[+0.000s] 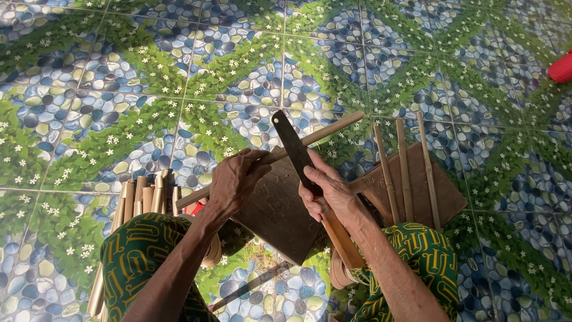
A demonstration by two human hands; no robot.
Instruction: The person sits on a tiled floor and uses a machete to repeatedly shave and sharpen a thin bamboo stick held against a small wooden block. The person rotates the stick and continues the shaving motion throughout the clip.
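The floor (119, 89) was the biggest thing. It was made of tiles with pictures of blue and grey pebbles, green leaves and tiny white flowers. Sun and shade fell across it.

Next came the person's two knees, covered in green cloth (140, 250) with yellow shapes on it. They sat at the bottom of the view, one on each side.

Between the knees lay a dark wooden board (277, 217), flat on the floor. A second brown board (450, 200) lay just beside it on the right. Three thin sticks (405, 173) rested across that second board, side by side and a little apart. On the left, near the left knee, a bunch of pale split sticks (143, 194) stood close together.

A long bamboo stick (333, 126) lay slanted over the dark board, with its far end pointing up and to the right. The left hand (232, 182) was closed around this stick near its middle, so its grip held the stick tight.

The right hand (325, 194) was closed around the wooden handle of a big knife (292, 146). Its grip held the knife firmly. The dark blade pointed away from the person and crossed over the bamboo stick, touching it right beside the left hand's fingers.

A small red thing (561, 67) peeked in at the right edge, well apart from the hands. I could not tell what it was.
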